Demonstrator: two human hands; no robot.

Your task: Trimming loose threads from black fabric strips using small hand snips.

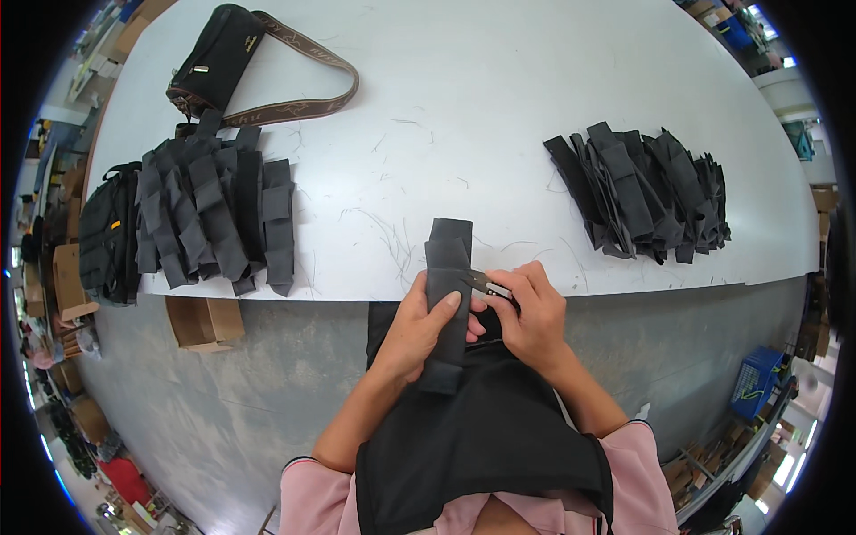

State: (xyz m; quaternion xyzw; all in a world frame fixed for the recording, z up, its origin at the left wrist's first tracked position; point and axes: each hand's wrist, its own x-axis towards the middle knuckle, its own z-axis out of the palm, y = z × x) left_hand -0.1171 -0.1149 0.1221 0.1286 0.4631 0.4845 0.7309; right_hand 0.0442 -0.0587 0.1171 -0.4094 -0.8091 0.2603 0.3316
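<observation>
1. At the frame's centre, our left hand (417,328) closes its grip around a folded dark grey fabric strip (446,294) that lies over the white counter (464,107) edge.
2. Our right hand (533,316) closes its grip on small metal thread snips (486,285), whose blades touch the strip.
3. Stacks of similar strips lie at left (214,214) and right (642,192).
4. A black shoulder bag (218,58) sits at the upper left.

White table (499,107) with two black strap piles (214,214) (646,192), black shoulder bag (218,53).

Matt dark-grey woven cloth strip (446,294), glinting metal snips (486,285), smooth white matt tabletop (481,98).
</observation>
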